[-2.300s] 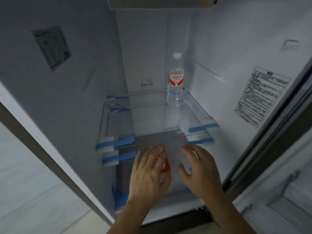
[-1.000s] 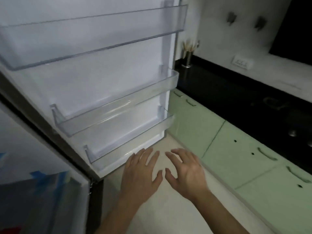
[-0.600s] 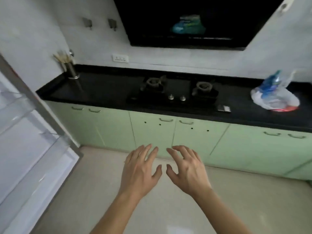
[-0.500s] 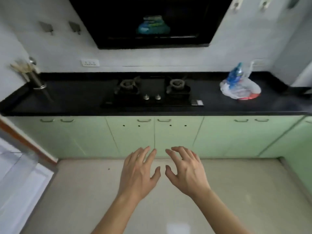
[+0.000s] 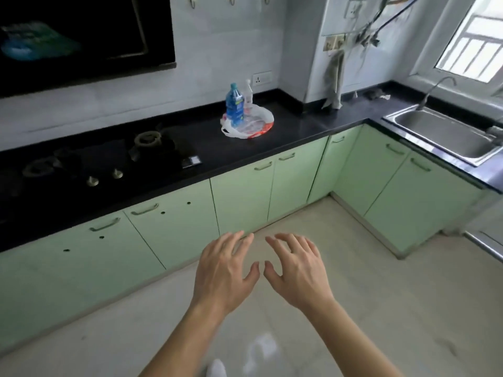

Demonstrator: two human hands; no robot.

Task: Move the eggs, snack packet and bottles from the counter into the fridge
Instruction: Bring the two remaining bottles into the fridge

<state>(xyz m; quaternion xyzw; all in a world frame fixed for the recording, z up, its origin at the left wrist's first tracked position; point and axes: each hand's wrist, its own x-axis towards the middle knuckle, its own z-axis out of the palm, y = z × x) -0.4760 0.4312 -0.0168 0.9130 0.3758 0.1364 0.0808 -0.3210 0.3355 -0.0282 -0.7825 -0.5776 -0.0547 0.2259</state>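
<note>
A blue bottle (image 5: 234, 106) stands upright on the black counter (image 5: 296, 126), with a clear bottle (image 5: 248, 94) right behind it. Both rest in or against a crumpled white plastic bag (image 5: 250, 123) with a red patch; what else the bag holds is too unclear to tell. My left hand (image 5: 224, 270) and my right hand (image 5: 296, 266) float side by side over the floor, palms down, fingers spread, holding nothing. They are well short of the counter. The fridge is out of view.
A gas hob (image 5: 109, 156) sits on the counter's left part. Green cabinet doors (image 5: 239, 197) run below. A steel sink (image 5: 446, 134) with a tap fills the right corner under a window (image 5: 473, 47). Pale tiled floor (image 5: 353, 308) lies between me and the cabinets.
My view has swung right from the open fridge and its door to the counter and sink corner. Both hands stayed empty in front of me, and the bottles came closer.
</note>
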